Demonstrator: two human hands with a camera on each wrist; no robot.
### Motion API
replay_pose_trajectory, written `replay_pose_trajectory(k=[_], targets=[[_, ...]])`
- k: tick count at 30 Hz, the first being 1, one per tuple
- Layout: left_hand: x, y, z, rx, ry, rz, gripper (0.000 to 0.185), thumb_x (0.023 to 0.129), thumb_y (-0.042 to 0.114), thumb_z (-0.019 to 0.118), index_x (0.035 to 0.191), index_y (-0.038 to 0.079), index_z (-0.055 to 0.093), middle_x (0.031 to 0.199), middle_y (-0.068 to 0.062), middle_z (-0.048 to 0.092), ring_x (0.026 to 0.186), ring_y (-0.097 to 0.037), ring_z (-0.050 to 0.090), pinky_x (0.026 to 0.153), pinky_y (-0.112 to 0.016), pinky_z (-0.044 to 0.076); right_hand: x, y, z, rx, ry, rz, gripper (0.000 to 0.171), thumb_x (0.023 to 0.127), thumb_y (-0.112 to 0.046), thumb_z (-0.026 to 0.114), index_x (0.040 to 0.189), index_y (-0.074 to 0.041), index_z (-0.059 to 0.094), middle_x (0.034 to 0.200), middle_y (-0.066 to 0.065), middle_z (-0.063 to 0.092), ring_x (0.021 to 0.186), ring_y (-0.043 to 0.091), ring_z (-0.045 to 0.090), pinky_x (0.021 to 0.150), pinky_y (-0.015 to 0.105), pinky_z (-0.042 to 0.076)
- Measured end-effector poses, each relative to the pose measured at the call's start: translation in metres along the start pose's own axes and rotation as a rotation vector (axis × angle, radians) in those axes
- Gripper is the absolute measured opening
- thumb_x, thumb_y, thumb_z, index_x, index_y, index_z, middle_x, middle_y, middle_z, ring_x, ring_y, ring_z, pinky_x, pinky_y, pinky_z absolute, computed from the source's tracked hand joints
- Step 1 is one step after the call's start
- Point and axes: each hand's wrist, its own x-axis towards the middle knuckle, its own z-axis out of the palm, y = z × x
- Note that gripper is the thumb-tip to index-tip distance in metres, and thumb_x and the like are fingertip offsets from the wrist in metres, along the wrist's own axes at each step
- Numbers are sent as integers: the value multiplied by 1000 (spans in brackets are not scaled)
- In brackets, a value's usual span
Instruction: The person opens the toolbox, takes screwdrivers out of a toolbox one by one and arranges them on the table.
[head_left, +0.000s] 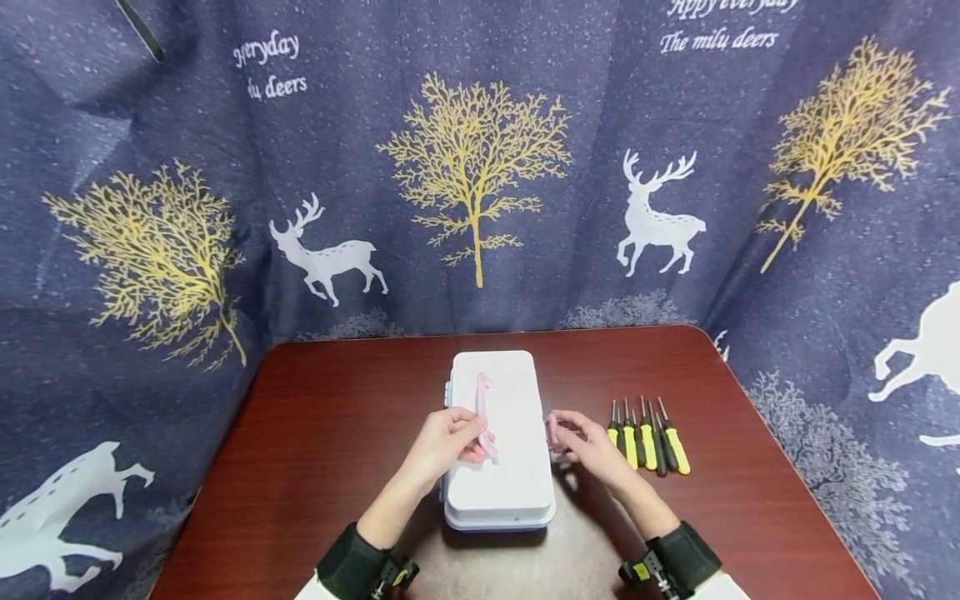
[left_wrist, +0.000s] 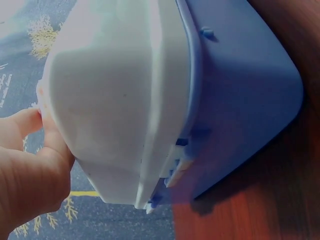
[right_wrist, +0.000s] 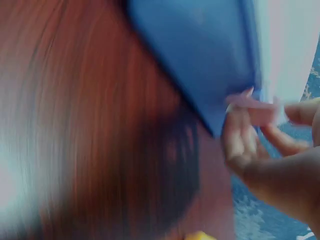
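A box with a white lid (head_left: 504,433) and a blue base (left_wrist: 240,100) lies lengthwise on the dark red table (head_left: 330,417). A pink handle (head_left: 482,392) runs along the lid. My left hand (head_left: 471,439) lies on the lid with its fingers curled round the near end of that handle. In the left wrist view its fingers (left_wrist: 30,165) lie against the lid (left_wrist: 115,100). My right hand (head_left: 564,435) is at the box's right side and pinches a pink latch (head_left: 552,427). The blurred right wrist view shows the fingertips (right_wrist: 295,112) on the latch (right_wrist: 255,107) beside the blue base (right_wrist: 200,50).
Several screwdrivers (head_left: 648,437) with yellow and black handles lie side by side on the table just right of my right hand. A dark blue curtain (head_left: 480,167) printed with deer and trees hangs behind and around the table.
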Motion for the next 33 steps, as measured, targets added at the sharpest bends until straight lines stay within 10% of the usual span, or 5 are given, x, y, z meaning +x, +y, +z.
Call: replay_pose_trajectory(k=[7, 24, 33], targets=[[1, 0, 0, -1, 5, -3, 30, 103, 13, 67, 115, -15, 65, 96, -22, 76, 65, -10, 70, 67, -26, 64, 5, 0, 12, 257, 55, 186, 41, 108, -21, 57, 141, 1, 46, 112, 5, 68, 98, 18, 69, 85, 38, 60], [0, 2, -1, 5, -1, 1, 31, 103, 14, 67, 117, -13, 64, 98, -23, 76, 69, -15, 74, 68, -29, 64, 15, 8, 13, 494, -17, 223, 14, 110, -16, 53, 123, -16, 49, 97, -4, 68, 85, 10, 67, 82, 30, 56], [-4, -6, 2, 233, -37, 133, 29, 101, 18, 70, 121, -2, 66, 87, -8, 74, 66, -12, 64, 60, -23, 60, 13, 7, 13, 405, 93, 216, 29, 107, -14, 58, 130, -3, 45, 94, -1, 64, 79, 10, 65, 76, 25, 57]])
